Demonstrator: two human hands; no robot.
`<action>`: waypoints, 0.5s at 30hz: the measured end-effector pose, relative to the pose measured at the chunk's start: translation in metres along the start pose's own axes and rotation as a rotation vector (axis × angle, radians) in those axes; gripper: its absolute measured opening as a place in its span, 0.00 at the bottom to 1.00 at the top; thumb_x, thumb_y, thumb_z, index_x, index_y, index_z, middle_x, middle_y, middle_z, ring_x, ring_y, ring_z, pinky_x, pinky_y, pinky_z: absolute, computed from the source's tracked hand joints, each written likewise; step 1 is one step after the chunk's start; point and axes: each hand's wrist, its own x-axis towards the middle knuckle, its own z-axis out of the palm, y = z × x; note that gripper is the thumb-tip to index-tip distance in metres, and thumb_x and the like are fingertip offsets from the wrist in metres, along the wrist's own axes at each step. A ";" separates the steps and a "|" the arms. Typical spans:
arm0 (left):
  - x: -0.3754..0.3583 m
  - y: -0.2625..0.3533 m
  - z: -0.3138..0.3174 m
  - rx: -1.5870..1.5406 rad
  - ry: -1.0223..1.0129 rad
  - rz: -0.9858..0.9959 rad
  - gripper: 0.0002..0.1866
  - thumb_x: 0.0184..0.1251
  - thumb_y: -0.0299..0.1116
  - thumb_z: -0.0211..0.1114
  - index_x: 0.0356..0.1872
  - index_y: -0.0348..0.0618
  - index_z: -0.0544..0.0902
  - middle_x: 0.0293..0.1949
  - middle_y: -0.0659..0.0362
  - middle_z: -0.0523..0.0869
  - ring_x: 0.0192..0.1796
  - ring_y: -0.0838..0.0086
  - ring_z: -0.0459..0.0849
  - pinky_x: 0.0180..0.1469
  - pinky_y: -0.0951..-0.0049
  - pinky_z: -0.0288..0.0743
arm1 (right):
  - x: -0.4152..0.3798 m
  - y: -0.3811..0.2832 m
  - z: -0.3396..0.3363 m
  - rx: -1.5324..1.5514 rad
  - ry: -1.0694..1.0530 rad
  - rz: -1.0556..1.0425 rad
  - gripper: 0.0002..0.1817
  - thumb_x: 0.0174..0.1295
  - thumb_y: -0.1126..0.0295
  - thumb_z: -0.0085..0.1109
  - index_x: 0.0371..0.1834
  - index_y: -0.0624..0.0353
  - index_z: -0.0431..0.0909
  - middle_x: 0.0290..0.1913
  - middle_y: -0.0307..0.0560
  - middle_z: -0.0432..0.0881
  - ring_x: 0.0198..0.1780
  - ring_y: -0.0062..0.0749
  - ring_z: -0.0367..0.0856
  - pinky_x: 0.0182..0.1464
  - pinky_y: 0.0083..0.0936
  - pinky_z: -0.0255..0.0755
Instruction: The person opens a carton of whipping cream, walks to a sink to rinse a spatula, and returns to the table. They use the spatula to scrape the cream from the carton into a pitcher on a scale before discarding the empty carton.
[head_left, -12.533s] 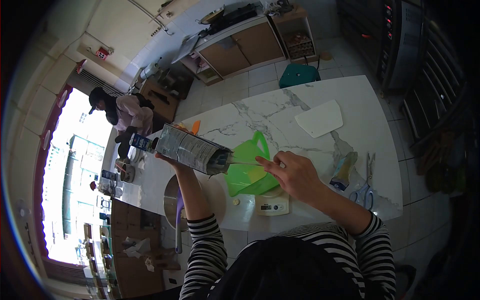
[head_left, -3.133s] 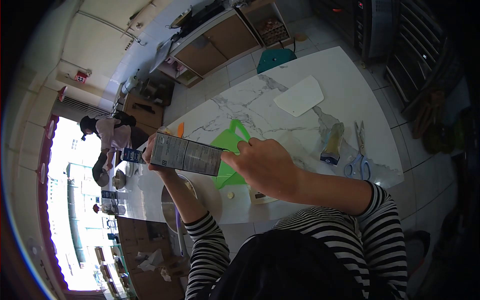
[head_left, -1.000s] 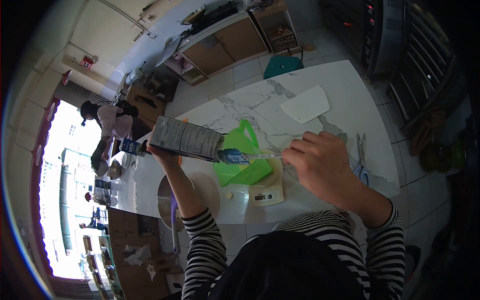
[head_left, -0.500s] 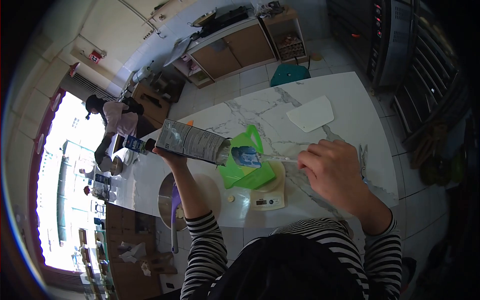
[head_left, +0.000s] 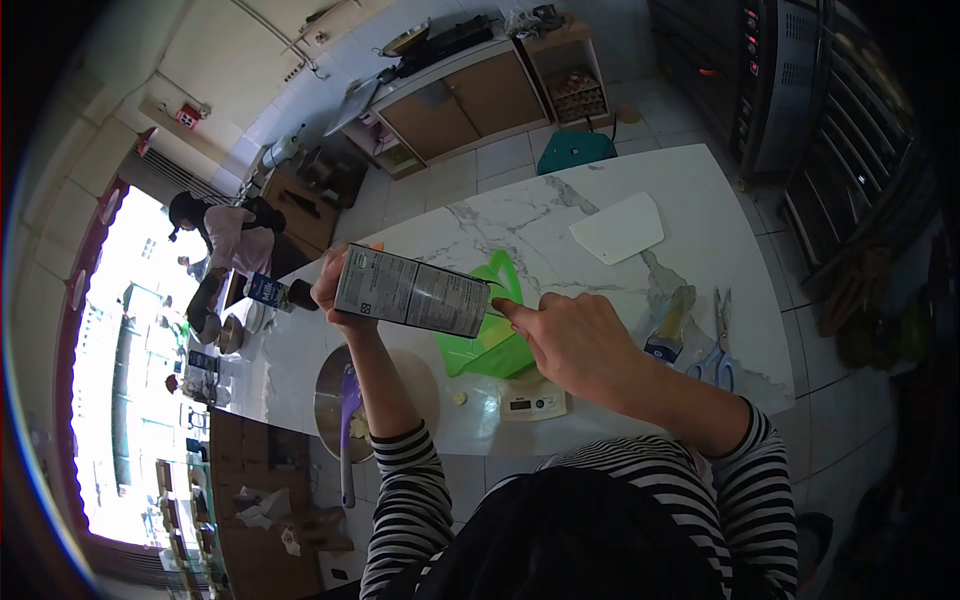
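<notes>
My left hand (head_left: 345,295) is wrapped round a printed carton (head_left: 415,292), which lies tilted on its side in the air. At the carton's right end my right hand (head_left: 585,340) has its fingertips on the edge, the other fingers curled. Below is a bright green plastic container (head_left: 500,355), partly hidden by the carton. It stands on a white kitchen scale (head_left: 532,402), whose display faces me. To the right lie a clear plastic wrapper with a blue part (head_left: 672,322) and scissors (head_left: 722,345).
A steel bowl (head_left: 328,400) with a purple spatula (head_left: 350,395) stands at the table's near left edge. A white scraper (head_left: 620,228) lies on the marble table (head_left: 480,215). A co-worker (head_left: 235,235) is at the far left. A teal stool (head_left: 575,150) stands beyond.
My right hand has let go of the clear and blue wrapper, which now lies by the scissors, and has moved left to the carton's end. The carton has shifted slightly right.
</notes>
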 end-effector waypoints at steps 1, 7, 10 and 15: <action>0.000 0.000 -0.001 -0.001 -0.001 0.000 0.47 0.45 0.73 0.50 0.44 0.30 0.77 0.37 0.49 0.81 0.37 0.68 0.80 0.39 0.70 0.75 | 0.001 -0.002 -0.002 0.027 -0.069 0.028 0.23 0.50 0.74 0.54 0.53 0.60 0.71 0.20 0.47 0.76 0.21 0.33 0.78 0.21 0.26 0.70; -0.009 0.000 -0.010 -0.167 0.114 -0.101 0.48 0.44 0.72 0.52 0.49 0.30 0.73 0.38 0.48 0.80 0.41 0.65 0.81 0.44 0.65 0.78 | -0.012 -0.005 -0.013 0.011 -0.155 0.069 0.25 0.47 0.75 0.54 0.54 0.63 0.69 0.18 0.46 0.76 0.21 0.33 0.78 0.21 0.26 0.70; -0.012 -0.002 -0.013 -0.144 0.118 -0.123 0.48 0.45 0.72 0.51 0.49 0.29 0.73 0.41 0.47 0.80 0.42 0.65 0.81 0.44 0.66 0.78 | -0.023 -0.005 -0.014 0.020 -0.110 0.066 0.25 0.48 0.77 0.52 0.54 0.63 0.69 0.16 0.48 0.75 0.17 0.35 0.76 0.20 0.28 0.68; -0.016 0.000 -0.018 -0.153 0.120 -0.123 0.50 0.44 0.74 0.49 0.48 0.28 0.72 0.42 0.47 0.79 0.43 0.63 0.81 0.46 0.63 0.78 | -0.033 -0.003 -0.021 0.040 -0.139 0.099 0.24 0.49 0.78 0.49 0.54 0.64 0.69 0.14 0.50 0.73 0.14 0.38 0.74 0.18 0.31 0.66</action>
